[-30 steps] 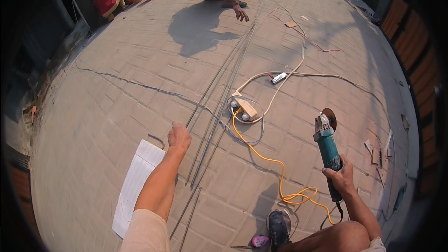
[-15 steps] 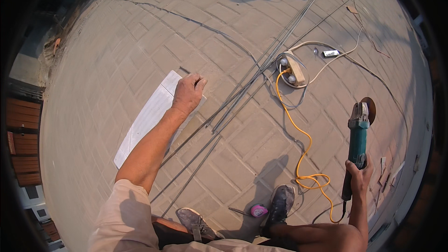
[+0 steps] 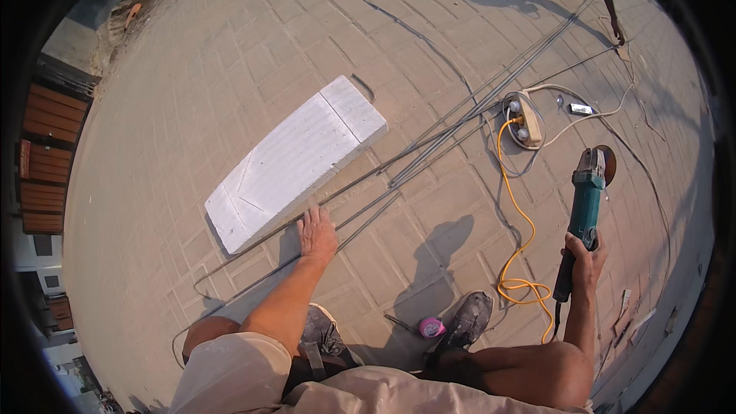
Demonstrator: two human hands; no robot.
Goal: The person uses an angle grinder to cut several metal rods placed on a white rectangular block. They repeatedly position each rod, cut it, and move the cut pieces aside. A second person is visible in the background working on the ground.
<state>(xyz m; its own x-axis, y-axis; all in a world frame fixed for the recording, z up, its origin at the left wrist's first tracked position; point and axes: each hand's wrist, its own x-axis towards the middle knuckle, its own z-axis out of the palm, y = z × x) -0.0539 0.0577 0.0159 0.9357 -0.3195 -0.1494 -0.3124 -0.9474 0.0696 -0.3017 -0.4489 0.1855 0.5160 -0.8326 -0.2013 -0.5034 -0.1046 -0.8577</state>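
Note:
In my right hand (image 3: pixel 587 257) is a green and black angle grinder (image 3: pixel 586 203), gripped by its dark rear handle. Its brown cutting disc (image 3: pixel 610 165) points away from me, raised above the paving. My left hand (image 3: pixel 317 235) is open over the thin metal rods (image 3: pixel 368 211), its fingers stretched out at them beside the white block; whether they touch is hard to see. The long white block (image 3: pixel 295 161), scored with lines, lies flat on the paving to the left. A short bent rod piece (image 3: pixel 364 87) rests behind its far end.
A power strip (image 3: pixel 527 124) sits to the right of the rods, with a yellow cord (image 3: pixel 506 184) looping toward me. A pink tape measure (image 3: pixel 432 327) lies between my shoes. At the far right, another person's hand (image 3: pixel 618 34) reaches down near the rods' far end.
My left hand has come back from above the white block to the rods on its near side, fingers now extended. The other person's arm has come into view. The grinder stays in my right hand.

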